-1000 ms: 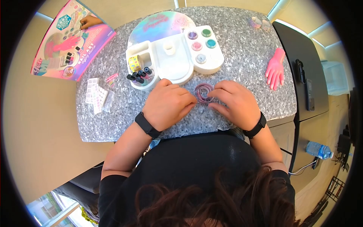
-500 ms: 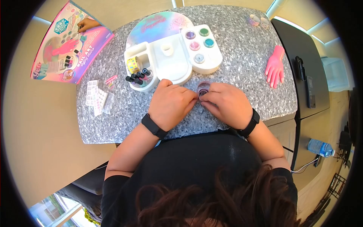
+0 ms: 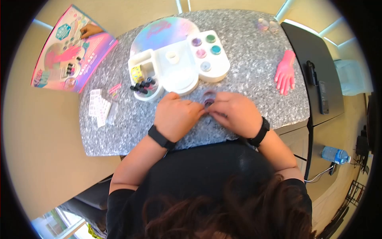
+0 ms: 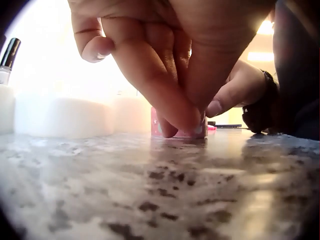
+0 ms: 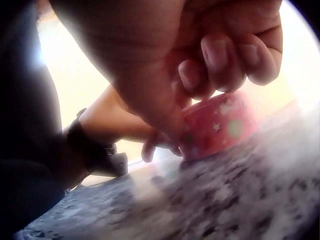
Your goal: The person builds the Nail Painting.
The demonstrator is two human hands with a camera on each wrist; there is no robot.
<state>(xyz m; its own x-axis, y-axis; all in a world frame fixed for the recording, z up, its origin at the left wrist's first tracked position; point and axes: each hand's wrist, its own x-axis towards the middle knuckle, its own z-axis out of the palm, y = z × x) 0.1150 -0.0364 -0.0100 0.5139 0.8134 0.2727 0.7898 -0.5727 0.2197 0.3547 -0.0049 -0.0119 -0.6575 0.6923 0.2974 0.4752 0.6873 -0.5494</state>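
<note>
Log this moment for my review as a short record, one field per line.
Surface: grey speckled countertop
Item at hand: pink star-printed tape roll, on the countertop
Right hand: thumb and fingers grip the roll
Left hand: fingertips at the roll; whether they grip it is unclear
Beyond the hands: white plastic tray bearing five small round coloured pots
Person's right: pink hand-shaped model

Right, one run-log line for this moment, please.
left hand: at pink tape roll; right hand: gripping it; roll: on speckled counter; pink model hand: lying apart
</note>
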